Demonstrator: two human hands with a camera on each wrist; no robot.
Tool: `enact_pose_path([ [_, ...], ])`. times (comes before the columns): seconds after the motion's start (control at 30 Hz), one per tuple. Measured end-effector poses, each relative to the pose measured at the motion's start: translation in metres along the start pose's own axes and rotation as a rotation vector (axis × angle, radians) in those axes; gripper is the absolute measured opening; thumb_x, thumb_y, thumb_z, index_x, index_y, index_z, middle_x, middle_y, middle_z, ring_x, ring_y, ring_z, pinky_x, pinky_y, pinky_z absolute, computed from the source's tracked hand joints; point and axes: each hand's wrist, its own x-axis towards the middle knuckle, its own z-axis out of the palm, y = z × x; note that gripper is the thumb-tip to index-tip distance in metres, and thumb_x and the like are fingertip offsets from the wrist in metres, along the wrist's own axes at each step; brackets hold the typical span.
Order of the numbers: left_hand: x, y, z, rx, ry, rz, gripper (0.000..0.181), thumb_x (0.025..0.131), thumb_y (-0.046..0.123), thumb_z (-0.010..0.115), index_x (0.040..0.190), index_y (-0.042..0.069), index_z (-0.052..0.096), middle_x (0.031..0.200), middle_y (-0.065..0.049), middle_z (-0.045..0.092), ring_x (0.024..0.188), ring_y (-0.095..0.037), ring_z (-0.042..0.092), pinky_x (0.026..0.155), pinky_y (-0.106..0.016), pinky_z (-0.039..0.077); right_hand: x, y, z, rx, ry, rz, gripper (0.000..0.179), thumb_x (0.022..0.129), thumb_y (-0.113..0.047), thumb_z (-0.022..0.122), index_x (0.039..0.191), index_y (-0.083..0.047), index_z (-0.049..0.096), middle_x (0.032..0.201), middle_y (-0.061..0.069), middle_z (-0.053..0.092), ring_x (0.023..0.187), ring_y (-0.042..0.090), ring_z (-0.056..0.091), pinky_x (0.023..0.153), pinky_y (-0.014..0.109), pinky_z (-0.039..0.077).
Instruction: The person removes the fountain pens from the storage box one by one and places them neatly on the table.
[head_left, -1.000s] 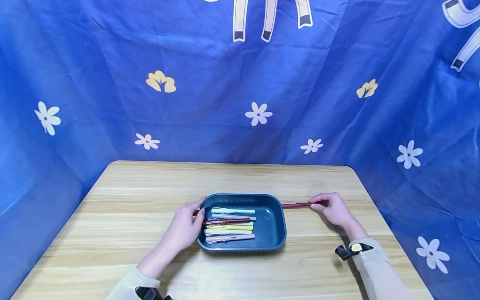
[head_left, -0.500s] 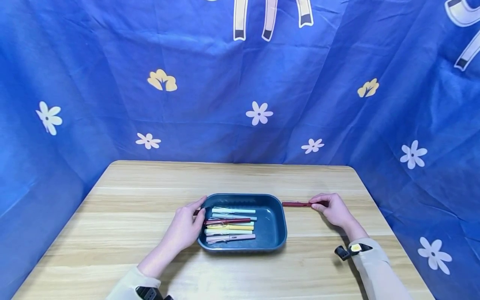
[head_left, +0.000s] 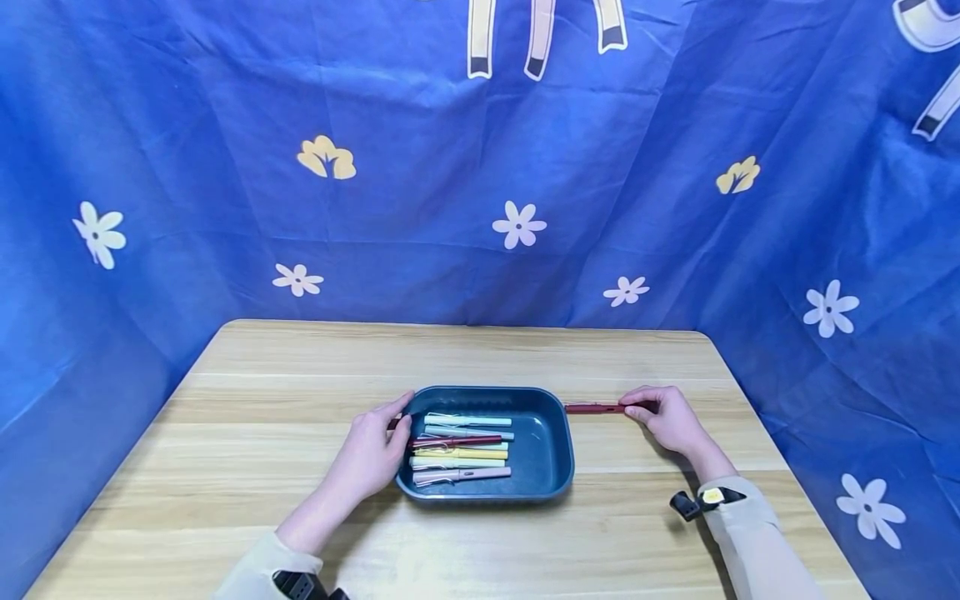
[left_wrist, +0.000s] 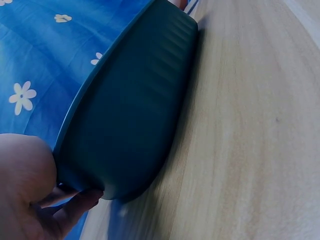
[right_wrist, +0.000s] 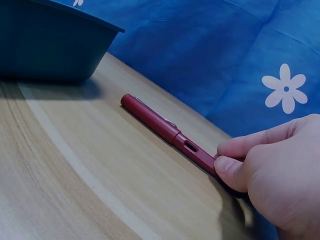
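A dark teal plastic tray [head_left: 542, 467] stands mid-table. In it, several clipped pens lie side by side, among them a dark red pen [head_left: 468, 441], a yellow pen [head_left: 480, 454] and a lilac pen [head_left: 480, 472]. My left hand [head_left: 367, 450] grips the tray's left end, thumb at the rim; in the left wrist view its fingers [left_wrist: 75, 212] touch the lower end wall. Right of the tray my right hand [head_left: 667, 419] pinches the rear end of another dark red pen [right_wrist: 155, 121] between thumb and forefinger. That pen lies along the tabletop, its capped end towards the tray.
The pale wooden table [head_left: 300, 358] has rounded far corners. A blue cloth [head_left: 405, 208] printed with flowers hangs behind it and along both sides. Dark wrist devices [head_left: 686, 505] sit at the cuffs of the light sleeves.
In the right fingers the red pen has turned slightly about its length, and its body shows more broadly. Both hands and the tray stay in place.
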Motion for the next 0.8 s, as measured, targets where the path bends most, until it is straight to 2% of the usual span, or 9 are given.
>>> enact_pose_path([
  [0.3, 0.000, 0.001, -0.001, 0.000, -0.006, -0.007, 0.045, 0.106, 0.008, 0.059, 0.150, -0.004, 0.056, 0.146, -0.029, 0.057, 0.122, -0.041, 0.066, 0.106, -0.056, 0.050, 0.002, -0.007, -0.003, 0.023, 0.018, 0.042, 0.014, 0.093, -0.002, 0.080, 0.106, -0.006, 0.083, 0.107, 0.005, 0.079, 0.106, 0.026, 0.071, 0.090, 0.016, 0.051],
  [0.6, 0.002, 0.004, -0.008, -0.007, -0.024, -0.014, 0.046, 0.106, 0.007, 0.059, 0.150, -0.005, 0.055, 0.147, -0.029, 0.056, 0.125, -0.041, 0.064, 0.107, -0.055, 0.049, 0.003, -0.031, -0.007, 0.100, 0.022, 0.088, 0.019, 0.095, -0.003, 0.079, 0.113, -0.002, 0.081, 0.112, 0.009, 0.078, 0.107, 0.028, 0.071, 0.089, 0.019, 0.054],
  [0.8, 0.004, 0.003, -0.011, 0.001, -0.025, -0.010, 0.045, 0.106, 0.007, 0.060, 0.149, -0.004, 0.056, 0.146, -0.028, 0.058, 0.130, -0.041, 0.060, 0.109, -0.057, 0.048, 0.006, -0.049, -0.007, 0.137, 0.028, 0.068, 0.020, 0.095, -0.001, 0.078, 0.115, -0.001, 0.080, 0.114, 0.010, 0.077, 0.110, 0.025, 0.071, 0.094, 0.024, 0.055],
])
